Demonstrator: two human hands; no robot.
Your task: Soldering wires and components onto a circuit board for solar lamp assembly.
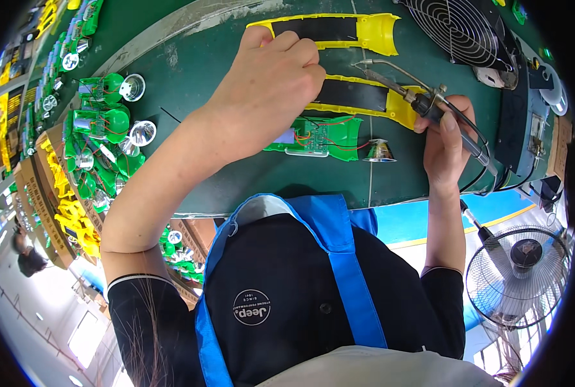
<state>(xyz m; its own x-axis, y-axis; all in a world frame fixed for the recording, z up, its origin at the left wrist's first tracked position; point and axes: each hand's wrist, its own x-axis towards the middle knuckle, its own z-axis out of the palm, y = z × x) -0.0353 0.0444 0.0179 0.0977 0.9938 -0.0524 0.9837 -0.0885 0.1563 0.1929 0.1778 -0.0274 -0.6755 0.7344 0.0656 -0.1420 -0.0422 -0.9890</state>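
Observation:
My right hand [448, 135] grips a soldering iron [432, 109] with a thin metal feed tube clamped along it, its tip pointing left above the near yellow shell. That curved yellow plastic shell [400, 108] has a black inner strip. A similar far yellow shell [378, 33] lies beyond it. My left hand [281, 80] is closed with curled fingers over the left ends of both shells; what its fingertips hold is hidden underneath. Closer to me lies a green half-housing [344, 137] with a circuit board and red wires, beside a silver reflector cup [381, 151].
Several green housings with reflectors [110, 122] are heaped at the left table edge, above a carton of yellow parts [75, 219]. A black fan with a wire guard [458, 29] and a dark box [519, 122] stand at right. A floor fan [523, 271] is lower right.

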